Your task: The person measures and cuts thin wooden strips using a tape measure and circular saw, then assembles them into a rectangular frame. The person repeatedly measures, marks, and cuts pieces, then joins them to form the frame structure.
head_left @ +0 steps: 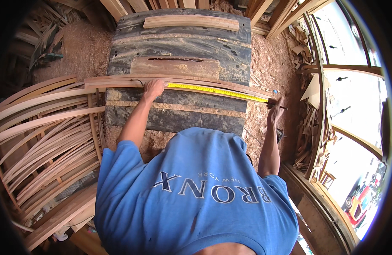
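A yellow tape measure (217,91) is stretched along long wooden strips (115,81) that lie across a dark worktable (179,46). My left hand (154,89) is closed on the blade's left end, against the near edge of the strips. Beyond the table's right edge, my right hand (276,111) grips the dark body of the tape measure, at about the right end of the strips. A thin dark stick, perhaps a pencil, pokes out from its fingers. The fingertips of both hands are partly hidden.
Across the table's far side lies a short wooden piece (191,22). A slotted wooden plate (174,67) is set into the tabletop. Curved strips (47,144) are stacked at left. Sawdust (264,55) covers the floor, and offcuts (304,140) line the framed opening at right.
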A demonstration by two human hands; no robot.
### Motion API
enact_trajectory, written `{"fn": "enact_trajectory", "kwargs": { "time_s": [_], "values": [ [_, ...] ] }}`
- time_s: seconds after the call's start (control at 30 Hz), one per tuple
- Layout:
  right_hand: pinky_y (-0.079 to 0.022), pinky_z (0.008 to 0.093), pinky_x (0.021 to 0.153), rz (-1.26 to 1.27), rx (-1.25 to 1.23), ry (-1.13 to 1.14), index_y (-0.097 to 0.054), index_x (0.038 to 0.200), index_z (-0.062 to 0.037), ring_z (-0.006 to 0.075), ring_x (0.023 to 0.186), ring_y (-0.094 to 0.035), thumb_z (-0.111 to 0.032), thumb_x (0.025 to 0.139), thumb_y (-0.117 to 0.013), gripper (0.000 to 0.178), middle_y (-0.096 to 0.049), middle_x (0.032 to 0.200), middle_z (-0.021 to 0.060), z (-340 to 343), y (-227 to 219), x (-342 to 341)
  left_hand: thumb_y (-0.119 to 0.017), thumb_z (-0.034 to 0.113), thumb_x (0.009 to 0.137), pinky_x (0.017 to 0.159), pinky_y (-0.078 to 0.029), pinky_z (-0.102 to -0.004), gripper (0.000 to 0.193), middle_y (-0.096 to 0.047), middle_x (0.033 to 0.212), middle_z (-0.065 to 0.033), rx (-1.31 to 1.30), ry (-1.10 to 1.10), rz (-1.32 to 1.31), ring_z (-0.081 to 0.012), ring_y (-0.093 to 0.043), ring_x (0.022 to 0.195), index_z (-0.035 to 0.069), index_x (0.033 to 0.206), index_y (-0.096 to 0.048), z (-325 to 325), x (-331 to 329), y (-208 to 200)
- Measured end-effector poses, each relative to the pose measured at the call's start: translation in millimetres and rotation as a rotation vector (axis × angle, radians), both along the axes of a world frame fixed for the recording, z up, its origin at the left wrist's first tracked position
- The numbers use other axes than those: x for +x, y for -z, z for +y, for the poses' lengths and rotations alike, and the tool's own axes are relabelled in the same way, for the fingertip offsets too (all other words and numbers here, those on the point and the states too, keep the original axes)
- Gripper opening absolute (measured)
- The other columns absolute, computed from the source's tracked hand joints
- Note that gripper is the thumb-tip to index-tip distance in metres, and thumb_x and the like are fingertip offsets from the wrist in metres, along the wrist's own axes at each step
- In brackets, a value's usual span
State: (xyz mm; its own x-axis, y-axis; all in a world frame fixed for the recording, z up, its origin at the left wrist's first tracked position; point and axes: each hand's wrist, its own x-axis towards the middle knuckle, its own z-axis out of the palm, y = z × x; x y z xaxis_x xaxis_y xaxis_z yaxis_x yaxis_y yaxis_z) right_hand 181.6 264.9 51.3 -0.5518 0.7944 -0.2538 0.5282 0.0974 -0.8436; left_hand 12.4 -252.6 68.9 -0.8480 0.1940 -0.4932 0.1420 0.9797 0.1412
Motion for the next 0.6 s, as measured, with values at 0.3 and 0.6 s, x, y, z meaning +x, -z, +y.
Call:
{"fn": "enact_trajectory", "kwargs": {
  "time_s": [0.3,0.6],
  "values": [
    [-0.049,0.0366,0.052,-0.705,-0.322,-1.015,-0.077,0.096,-0.0051,0.0187,0.054,-0.059,-0.059,0.095,-0.053,0.059,-0.065,0.064,0.0103,-131,8,-1,-0.062,0.041,0.092,0.080,-0.049,-0.0502,0.034,-0.069,0.100,-0.0192,0.043,0.014,-0.074,-0.0396,-0.064,0.096,0.009,0.098,-0.070,-7,-7,7],
    [-0.045,0.0333,0.044,-0.539,-0.466,-0.731,-0.073,0.072,0.0043,0.0196,0.045,-0.056,-0.061,0.089,-0.060,0.069,-0.063,0.057,0.0130,-139,28,56,-0.066,0.056,0.085,0.079,-0.049,-0.0468,0.052,-0.069,0.083,-0.0194,0.064,0.109,-0.259,-0.0358,-0.067,0.086,0.007,0.073,-0.075,-14,-36,11]
  ]
}}
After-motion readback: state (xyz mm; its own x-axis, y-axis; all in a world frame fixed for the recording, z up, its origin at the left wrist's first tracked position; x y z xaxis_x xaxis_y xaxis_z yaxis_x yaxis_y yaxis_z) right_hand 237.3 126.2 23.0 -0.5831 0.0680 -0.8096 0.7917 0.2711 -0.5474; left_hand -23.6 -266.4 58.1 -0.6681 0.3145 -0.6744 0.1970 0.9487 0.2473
